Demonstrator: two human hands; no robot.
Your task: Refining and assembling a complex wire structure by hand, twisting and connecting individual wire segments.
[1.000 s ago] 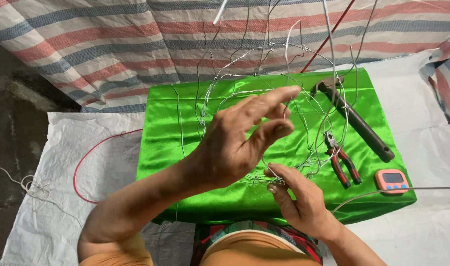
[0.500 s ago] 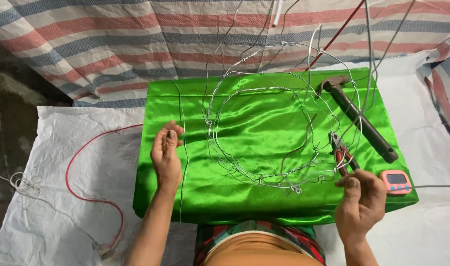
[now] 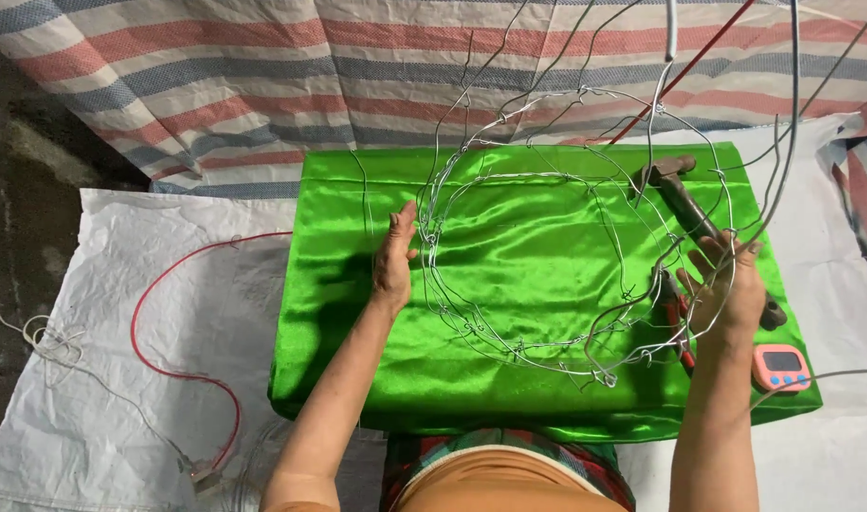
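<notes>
Two bare hands work on one wire frame (image 3: 547, 237), a round cage of thin silvery wire made of several stacked rings joined by curved ribs. It stands over one bright green satin cloth (image 3: 509, 379) that covers a low block, with the frame's lower ring resting near the cloth's front half.

The left hand (image 3: 395, 258) is flat and open, fingers straight and together, pressing its palm against the frame's left side; it clasps nothing. The right hand (image 3: 729, 289) is at the frame's right side, fingers spread and hooked through the wires, loosely grasping a rib there.

On the cloth behind the right hand lies one hammer (image 3: 682, 194) with a dark handle, its head toward the back edge. One pair of red-handled pliers (image 3: 678, 322) lies partly hidden beside the right palm. One small pink digital timer (image 3: 780, 367) sits at the cloth's right front corner, just beside the right wrist.

One red cable (image 3: 154, 327) loops over the white woven sack (image 3: 101, 436) on the floor to the left, and one thin pale cord (image 3: 45, 341) lies tangled beyond it. A striped tarp (image 3: 215, 85) hangs behind the block.
</notes>
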